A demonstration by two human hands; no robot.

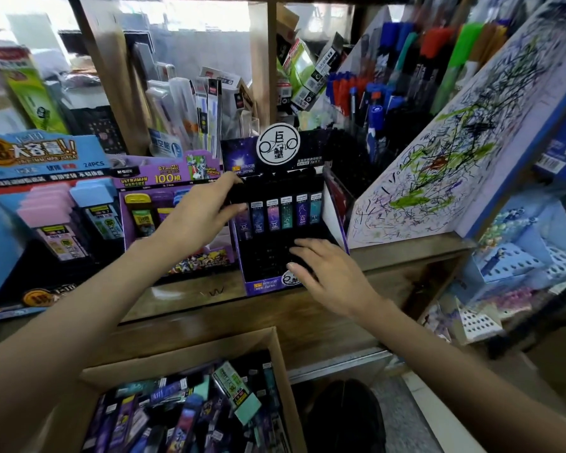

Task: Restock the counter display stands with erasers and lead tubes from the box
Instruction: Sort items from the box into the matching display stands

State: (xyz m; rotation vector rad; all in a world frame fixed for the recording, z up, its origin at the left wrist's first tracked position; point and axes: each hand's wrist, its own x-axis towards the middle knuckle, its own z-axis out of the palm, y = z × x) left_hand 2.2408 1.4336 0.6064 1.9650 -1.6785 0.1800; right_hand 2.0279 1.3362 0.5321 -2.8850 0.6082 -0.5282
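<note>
A dark purple constellation display stand (335,220) sits on the wooden counter, with a row of several lead tubes (286,214) standing in its back tier. My left hand (206,214) grips the stand's upper left edge, thumb and fingers curled round it. My right hand (327,273) rests with straight fingers on the stand's black lower front, palm down. Below the counter, an open cardboard box (275,341) holds a heap of lead tubes (183,416) and mint-green erasers (239,390).
A purple display stand (167,181) and a blue stand (0,230) with pink and blue eraser-topped tubes sit to the left. A scribbled test pad (455,152) leans at the right before pen racks (379,103). Perforated blue trays (520,256) are at far right.
</note>
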